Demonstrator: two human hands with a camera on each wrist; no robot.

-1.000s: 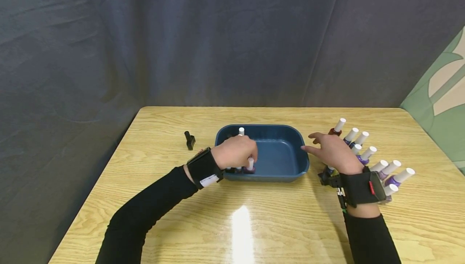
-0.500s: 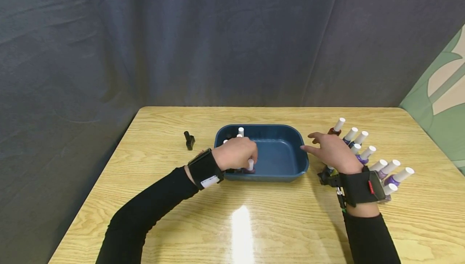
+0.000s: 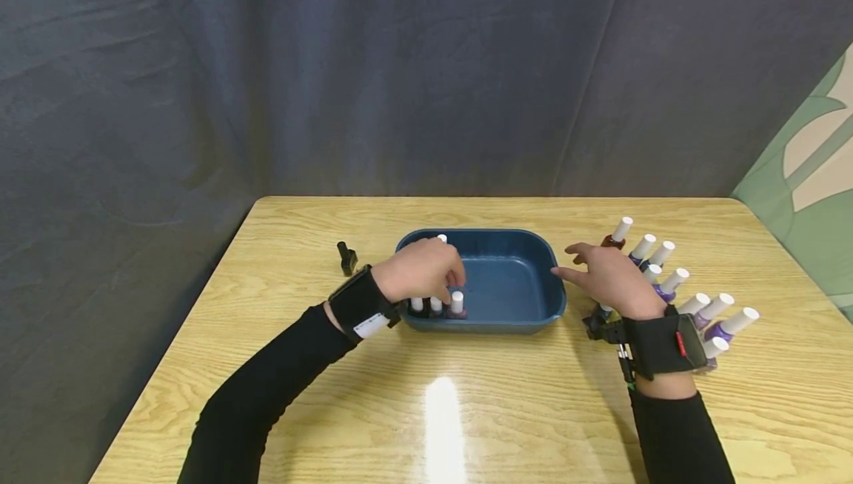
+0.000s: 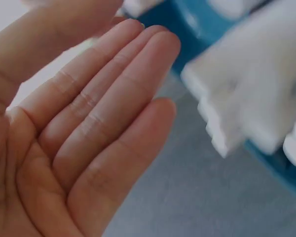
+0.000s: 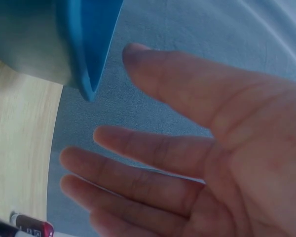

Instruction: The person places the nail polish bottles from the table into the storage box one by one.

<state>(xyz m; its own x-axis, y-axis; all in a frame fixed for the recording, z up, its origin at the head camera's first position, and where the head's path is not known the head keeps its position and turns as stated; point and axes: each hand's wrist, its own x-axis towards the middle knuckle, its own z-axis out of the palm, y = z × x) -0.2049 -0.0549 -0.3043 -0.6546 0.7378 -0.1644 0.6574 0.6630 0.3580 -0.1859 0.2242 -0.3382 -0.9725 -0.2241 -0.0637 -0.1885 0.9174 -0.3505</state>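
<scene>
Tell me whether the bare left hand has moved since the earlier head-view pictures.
Yes: judged against the dark-blue rounded rectangular tub, the bare left hand has shifted toward the tub's left end and slightly up in the head view.

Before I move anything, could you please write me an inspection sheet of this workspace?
Surface: wood-grain table, with a streak of glare near the front.
Job's things: white-capped nail polish bottles stand inside a dark blue tub; more white-capped bottles stand to its right, some partly hidden.
Clutter: a black-capped bottle, apart, left of the tub.
Hands: left hand above the tub's bottles, right hand by the tub's right end; both hold nothing.
Cables: nothing certain; a thin dark strand beside the right wristband is too small to identify.
Surroundings: dark curtain behind; green-and-beige patterned panel at right.
</scene>
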